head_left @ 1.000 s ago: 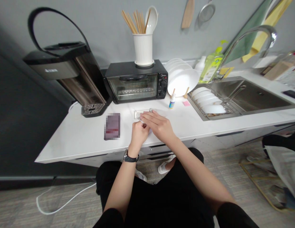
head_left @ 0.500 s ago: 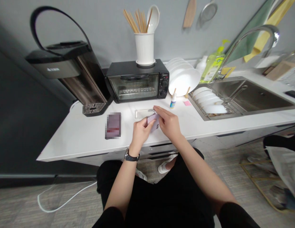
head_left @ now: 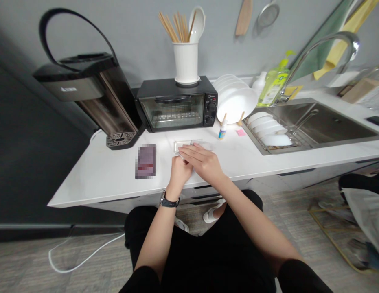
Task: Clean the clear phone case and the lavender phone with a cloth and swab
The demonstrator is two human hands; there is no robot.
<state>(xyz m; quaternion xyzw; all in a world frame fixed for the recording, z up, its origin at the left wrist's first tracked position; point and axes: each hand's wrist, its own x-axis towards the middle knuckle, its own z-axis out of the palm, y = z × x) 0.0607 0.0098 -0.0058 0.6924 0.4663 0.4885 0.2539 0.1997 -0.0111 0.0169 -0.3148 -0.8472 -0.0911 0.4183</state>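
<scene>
My left hand (head_left: 180, 170) is closed round a phone, which my right hand now hides; half a second ago its lilac back and dark lenses showed. My right hand (head_left: 203, 159) lies over it with the fingers stretched out together, pressing a thin pale cloth (head_left: 179, 155) of which only an edge shows at the fingertips. Just beyond my fingers a clear, flat case (head_left: 178, 145) rests on the counter, partly covered. To its right stand a small spray bottle (head_left: 222, 131) with a blue label and a pink paper square (head_left: 241, 132).
A blurred-out purple item (head_left: 145, 161) lies to the left on the white counter (head_left: 94, 175). Behind are a water dispenser (head_left: 116, 106), a toaster oven (head_left: 177, 110) and standing plates (head_left: 236, 106). Bowls (head_left: 268, 128) sit in the sink (head_left: 320, 124) at right.
My right hand has moved left and down, from the phone's upper edge to across its face and my left fingers. The phone has gone out of sight beneath it.
</scene>
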